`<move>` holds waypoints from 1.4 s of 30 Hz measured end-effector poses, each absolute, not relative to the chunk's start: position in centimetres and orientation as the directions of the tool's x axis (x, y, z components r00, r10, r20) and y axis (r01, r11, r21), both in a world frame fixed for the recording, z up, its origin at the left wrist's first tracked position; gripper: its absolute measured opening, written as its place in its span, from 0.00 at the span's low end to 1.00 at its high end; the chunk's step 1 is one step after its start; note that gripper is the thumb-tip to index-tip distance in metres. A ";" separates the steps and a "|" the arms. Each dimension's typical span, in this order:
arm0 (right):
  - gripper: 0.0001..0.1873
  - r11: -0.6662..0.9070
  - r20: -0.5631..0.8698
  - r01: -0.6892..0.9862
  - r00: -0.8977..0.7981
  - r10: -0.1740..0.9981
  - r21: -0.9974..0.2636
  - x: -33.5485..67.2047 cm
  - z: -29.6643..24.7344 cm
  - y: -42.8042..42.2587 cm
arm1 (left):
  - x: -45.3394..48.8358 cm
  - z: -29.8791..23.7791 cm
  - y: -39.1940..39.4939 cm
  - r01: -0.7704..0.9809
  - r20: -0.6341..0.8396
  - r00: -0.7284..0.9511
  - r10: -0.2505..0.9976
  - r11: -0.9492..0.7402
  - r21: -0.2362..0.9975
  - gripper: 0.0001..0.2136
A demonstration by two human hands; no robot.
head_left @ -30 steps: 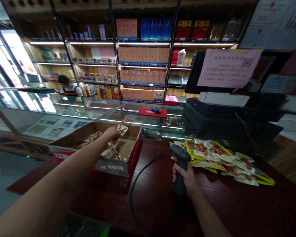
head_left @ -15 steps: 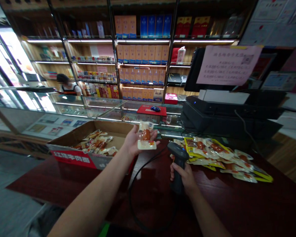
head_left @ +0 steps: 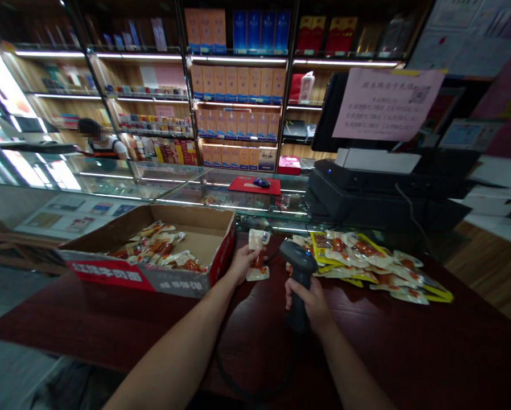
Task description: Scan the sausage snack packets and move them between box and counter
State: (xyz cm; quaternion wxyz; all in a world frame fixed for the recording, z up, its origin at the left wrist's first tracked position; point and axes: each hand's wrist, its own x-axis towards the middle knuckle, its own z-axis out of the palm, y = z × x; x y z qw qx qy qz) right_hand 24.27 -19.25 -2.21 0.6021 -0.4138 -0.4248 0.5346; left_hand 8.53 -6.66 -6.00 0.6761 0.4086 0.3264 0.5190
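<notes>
Head view. The left hand (head_left: 240,265) grips a small glossy plastic food packet (head_left: 258,257) between fingers and thumb; the fingers hide its middle, and its printing is too small to read. The right hand (head_left: 310,304) is clenched around the grip of a black plastic corded barcode scanner (head_left: 299,272). Left of the scanner, on the dark red polished wood table (head_left: 392,347), stands an open corrugated cardboard box (head_left: 142,275) holding similar packets. Right of the scanner lies a loose, overlapping pile of yellow-edged packets (head_left: 362,265).
</notes>
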 end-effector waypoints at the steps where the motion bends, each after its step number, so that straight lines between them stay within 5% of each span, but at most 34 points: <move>1: 0.22 0.085 0.069 -0.285 0.066 0.995 -0.955 24.3 -2.3 -19.3 | 8.6 -6.1 -6.6 -0.432 0.004 0.258 0.966 0.112 0.895 0.21; 42: 0.22 0.071 0.048 -0.333 0.078 0.996 -0.940 24.1 -3.0 -18.8 | 8.6 -5.4 -7.5 -0.415 -0.029 0.216 0.976 0.119 0.902 0.21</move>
